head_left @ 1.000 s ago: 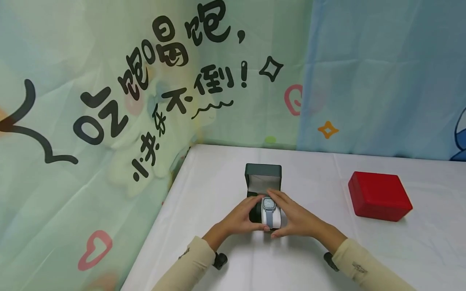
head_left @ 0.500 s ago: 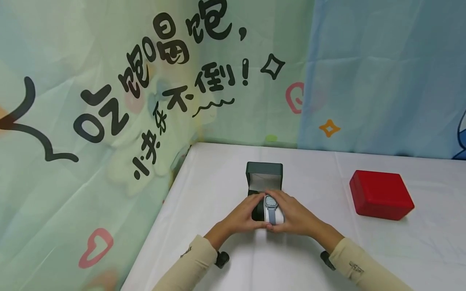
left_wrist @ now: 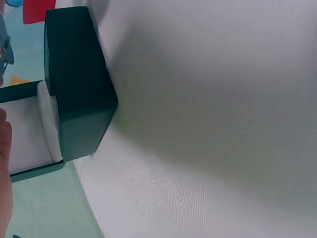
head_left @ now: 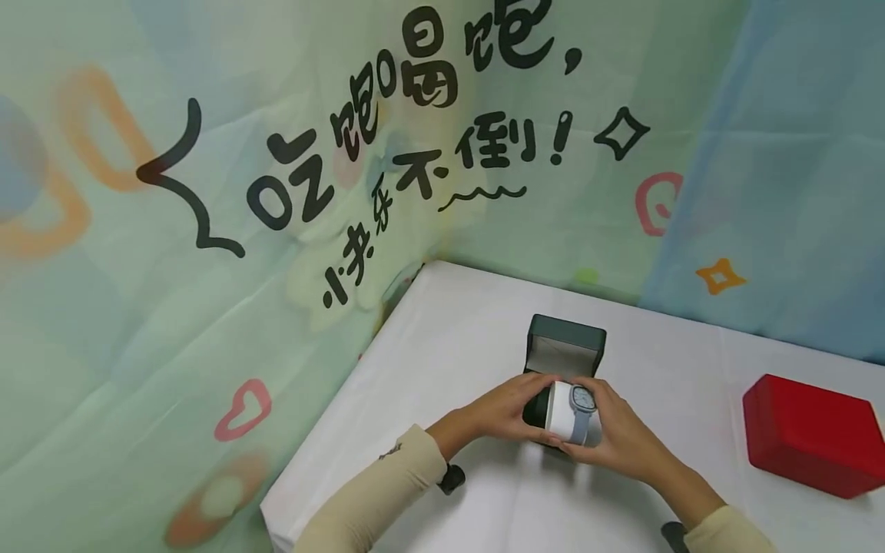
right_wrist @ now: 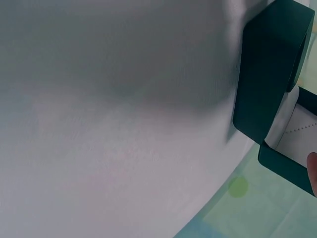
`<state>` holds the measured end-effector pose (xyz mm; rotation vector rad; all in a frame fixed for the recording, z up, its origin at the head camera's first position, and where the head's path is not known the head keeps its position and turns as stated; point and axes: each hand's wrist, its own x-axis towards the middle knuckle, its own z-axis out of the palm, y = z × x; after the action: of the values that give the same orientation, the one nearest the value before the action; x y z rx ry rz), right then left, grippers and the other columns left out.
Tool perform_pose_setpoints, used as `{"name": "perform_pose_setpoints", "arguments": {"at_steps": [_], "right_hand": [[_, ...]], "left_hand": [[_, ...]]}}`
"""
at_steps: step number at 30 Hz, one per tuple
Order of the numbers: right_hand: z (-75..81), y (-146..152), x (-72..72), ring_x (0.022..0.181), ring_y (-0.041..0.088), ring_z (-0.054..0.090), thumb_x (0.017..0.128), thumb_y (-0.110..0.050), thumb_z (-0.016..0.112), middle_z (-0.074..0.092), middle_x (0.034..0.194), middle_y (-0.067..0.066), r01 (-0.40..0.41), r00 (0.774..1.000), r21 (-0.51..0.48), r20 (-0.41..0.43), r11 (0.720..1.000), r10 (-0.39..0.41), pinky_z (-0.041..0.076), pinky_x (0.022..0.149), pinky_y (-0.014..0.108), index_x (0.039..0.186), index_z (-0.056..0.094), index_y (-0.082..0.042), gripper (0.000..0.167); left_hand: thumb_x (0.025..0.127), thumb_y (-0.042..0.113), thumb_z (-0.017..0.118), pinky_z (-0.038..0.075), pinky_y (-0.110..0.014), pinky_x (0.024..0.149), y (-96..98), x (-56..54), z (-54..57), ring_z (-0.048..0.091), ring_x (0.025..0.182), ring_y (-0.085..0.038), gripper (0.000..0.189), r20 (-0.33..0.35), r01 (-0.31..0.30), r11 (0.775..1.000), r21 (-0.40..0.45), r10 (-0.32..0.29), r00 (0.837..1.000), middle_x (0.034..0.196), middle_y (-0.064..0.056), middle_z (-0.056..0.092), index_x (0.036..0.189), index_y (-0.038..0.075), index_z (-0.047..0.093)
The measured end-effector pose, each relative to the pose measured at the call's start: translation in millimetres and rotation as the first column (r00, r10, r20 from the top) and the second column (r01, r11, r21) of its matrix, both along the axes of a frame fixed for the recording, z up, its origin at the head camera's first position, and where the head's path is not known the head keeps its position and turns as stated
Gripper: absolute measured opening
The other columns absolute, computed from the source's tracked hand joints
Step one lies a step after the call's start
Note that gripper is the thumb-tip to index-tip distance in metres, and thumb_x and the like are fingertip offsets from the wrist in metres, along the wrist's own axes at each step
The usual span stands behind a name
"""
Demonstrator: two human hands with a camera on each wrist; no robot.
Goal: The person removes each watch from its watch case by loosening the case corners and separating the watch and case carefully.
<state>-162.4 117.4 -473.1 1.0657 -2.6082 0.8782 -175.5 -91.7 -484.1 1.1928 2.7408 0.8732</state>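
Lying between fingers (head_left: 536,381), the watch (head_left: 583,401)

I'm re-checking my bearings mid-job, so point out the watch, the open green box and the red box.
Watch (head_left: 583,398): head view, on its dial.
Green box (left_wrist: 79,69): left wrist view, on an outer wall of its base.
Red box (head_left: 823,421): head view, on its top.

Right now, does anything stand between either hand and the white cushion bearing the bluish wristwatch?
Nothing visible does: the left hand and right hand curve around the white cushion with the bluish wristwatch. The green box's open lid stands beyond them; the red box sits farther right.
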Motion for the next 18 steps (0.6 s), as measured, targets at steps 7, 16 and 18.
{"name": "perform_pose_setpoints", "arguments": {"at_steps": [7,16,18], "right_hand": [[3.0,5,3.0,0.114,0.034,0.046,0.062,-0.032,0.084,0.038,0.134,0.023,-0.041,0.992,0.001,0.123,0.999,0.04,0.042,0.086,0.053,0.138,0.022,0.003,0.104],[4.6,16,8.0,0.096,0.018,0.052,0.062,-0.033,0.083,0.049,0.119,0.011,-0.014,0.997,0.035,0.075,0.999,0.012,0.048,0.076,0.039,0.131,0.033,-0.001,0.091],[4.8,20,9.1,0.095,0.018,0.053,0.062,-0.032,0.084,0.049,0.117,0.011,0.0,0.998,0.034,0.064,0.999,-0.002,0.049,0.075,0.038,0.129,0.035,-0.001,0.088]], "left_hand": [[0.076,0.034,0.073,0.035,-0.022,0.101,1.0,5.1,0.3,0.046,0.121,-0.017,0.081,-0.011,-0.018,1.0,0.009,0.018,1.0,0.132,-0.008,0.047,0.139,0.006,0.03],[0.076,0.037,0.073,0.036,-0.024,0.101,13.3,4.9,0.2,0.044,0.122,-0.015,0.083,-0.036,0.019,0.999,0.026,-0.018,0.999,0.132,-0.006,0.046,0.14,0.009,0.03],[0.076,0.038,0.072,0.037,-0.025,0.101,16.5,5.3,1.4,0.044,0.123,-0.015,0.082,-0.029,0.02,1.0,0.021,-0.02,0.999,0.132,-0.006,0.046,0.14,0.01,0.03]]}}
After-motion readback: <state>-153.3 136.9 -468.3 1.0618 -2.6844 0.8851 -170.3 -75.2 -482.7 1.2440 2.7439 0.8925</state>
